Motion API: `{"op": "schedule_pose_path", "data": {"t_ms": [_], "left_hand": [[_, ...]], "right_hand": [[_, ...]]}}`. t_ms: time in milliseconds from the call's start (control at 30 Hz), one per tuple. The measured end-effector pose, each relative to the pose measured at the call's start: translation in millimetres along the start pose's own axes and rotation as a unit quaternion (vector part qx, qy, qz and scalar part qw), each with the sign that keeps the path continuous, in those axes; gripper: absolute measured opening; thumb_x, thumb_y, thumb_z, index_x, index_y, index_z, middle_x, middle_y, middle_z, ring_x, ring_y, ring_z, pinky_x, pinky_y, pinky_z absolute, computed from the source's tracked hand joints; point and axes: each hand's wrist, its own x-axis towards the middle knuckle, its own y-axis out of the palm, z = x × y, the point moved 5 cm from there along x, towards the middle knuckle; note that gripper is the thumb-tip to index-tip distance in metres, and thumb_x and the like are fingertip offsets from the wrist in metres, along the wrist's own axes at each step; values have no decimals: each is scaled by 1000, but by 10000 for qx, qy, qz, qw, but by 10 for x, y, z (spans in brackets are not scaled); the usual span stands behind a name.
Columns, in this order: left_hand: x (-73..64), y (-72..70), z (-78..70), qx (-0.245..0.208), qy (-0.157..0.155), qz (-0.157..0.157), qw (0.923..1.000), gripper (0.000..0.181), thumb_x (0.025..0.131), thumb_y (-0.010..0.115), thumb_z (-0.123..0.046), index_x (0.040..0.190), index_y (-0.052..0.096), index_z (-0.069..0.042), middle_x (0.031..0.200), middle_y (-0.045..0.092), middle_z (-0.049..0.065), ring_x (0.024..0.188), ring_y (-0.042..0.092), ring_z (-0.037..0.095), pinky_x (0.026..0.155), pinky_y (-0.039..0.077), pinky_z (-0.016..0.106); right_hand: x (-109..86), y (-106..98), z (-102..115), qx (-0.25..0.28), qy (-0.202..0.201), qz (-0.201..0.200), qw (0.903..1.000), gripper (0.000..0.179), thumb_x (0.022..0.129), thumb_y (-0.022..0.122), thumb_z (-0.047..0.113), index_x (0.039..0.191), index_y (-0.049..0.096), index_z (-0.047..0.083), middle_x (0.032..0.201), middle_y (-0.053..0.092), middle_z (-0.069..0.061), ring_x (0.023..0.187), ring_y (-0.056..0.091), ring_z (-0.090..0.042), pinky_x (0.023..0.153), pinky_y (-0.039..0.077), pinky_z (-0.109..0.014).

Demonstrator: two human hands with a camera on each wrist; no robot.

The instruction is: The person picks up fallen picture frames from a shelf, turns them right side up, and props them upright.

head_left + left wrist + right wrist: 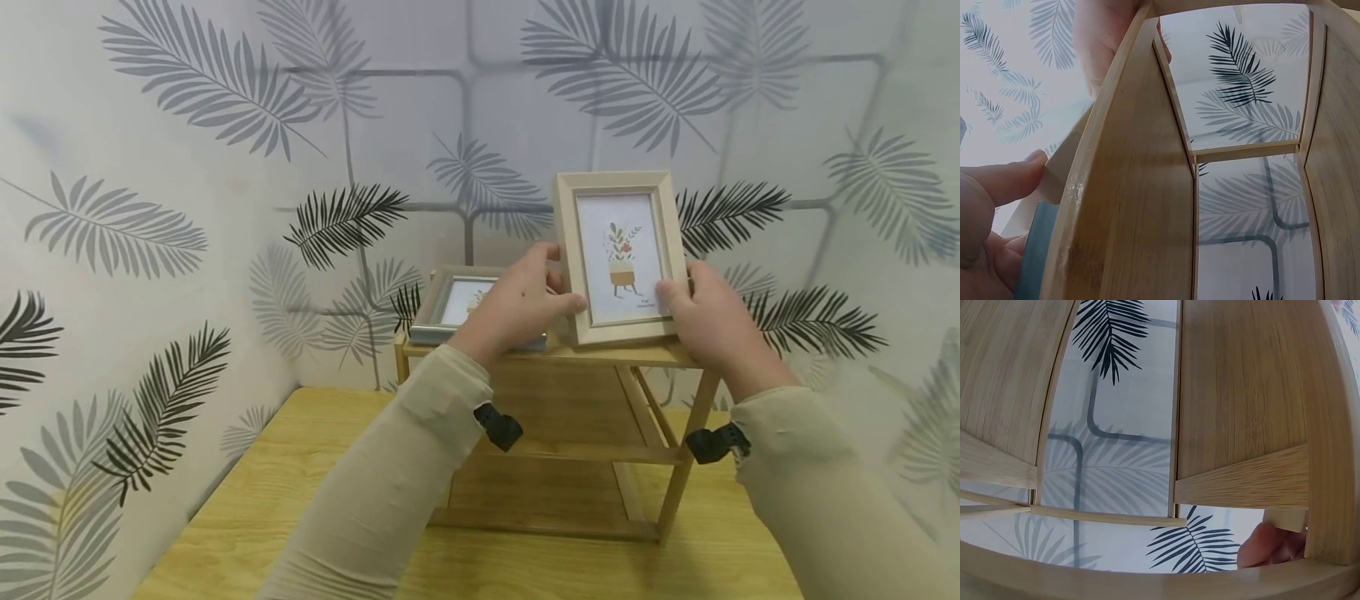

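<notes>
A cream picture frame [621,258] with a potted-plant print stands tilted at the right of the wooden shelf's top, its lower edge close over the board. My left hand [521,300] holds its left side, thumb on the lower left front. At the lower right corner, my right hand [708,321] grips it with the thumb on the front and the other fingers behind, mostly hidden. A second, grey-edged picture frame [450,302] lies flat on the left of the top, partly covered by my left hand. In the left wrist view, my left thumb [1019,178] touches the cream frame's corner.
The wooden shelf [570,454] has lower tiers and slanted legs and stands on a yellow wood-grain surface [300,475]. Behind it rises a wall [420,100] with a grey and black leaf pattern. Its underside fills most of both wrist views.
</notes>
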Motion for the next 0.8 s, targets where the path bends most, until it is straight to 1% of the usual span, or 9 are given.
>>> {"op": "schedule_pose_path", "data": {"t_ms": [167,300,433,533,667,800], "left_hand": [[-21,15,-10,-47,27,20,10000,71,95,74,-28,150,33,-11,115,58,1,101,61,17,87,52,35],[-33,24,-31,-3,90,12,10000,71,94,75,-31,149,34,-11,118,55,0,102,59,17,86,51,36],[-46,31,-57,-5,226,-92,9997,69,94,75,-30,147,35,-12,117,55,0,99,60,16,82,52,34],[-58,46,-85,-131,384,-161,9990,67,94,76,-27,145,36,-11,113,57,1,95,62,16,79,54,32],[-82,81,-134,-94,573,-209,9981,66,93,76,-26,143,36,-10,110,58,2,92,63,16,76,54,29],[-113,129,-174,149,712,-248,9970,64,93,77,-27,140,36,-11,108,59,0,89,64,15,73,53,28]], "right_hand": [[-8,-11,17,-202,-130,-89,9997,74,106,33,54,153,27,-2,133,48,-27,119,49,-43,102,37,-68],[5,-25,30,-286,-163,-53,9994,71,107,32,52,152,28,-2,133,47,-28,121,47,-45,103,35,-68],[36,-30,67,-351,-215,-8,9992,68,108,31,47,156,19,0,138,45,-30,126,45,-45,105,33,-68],[61,-29,96,-438,-255,44,9987,66,110,30,42,158,13,0,139,43,-31,127,44,-44,104,34,-67],[80,-39,112,-574,-254,146,9979,63,110,29,38,156,15,-2,134,44,-31,121,45,-43,102,35,-65],[84,-54,113,-587,-201,216,9978,60,110,29,35,153,17,-5,129,45,-30,114,45,-42,95,39,-61]]}}
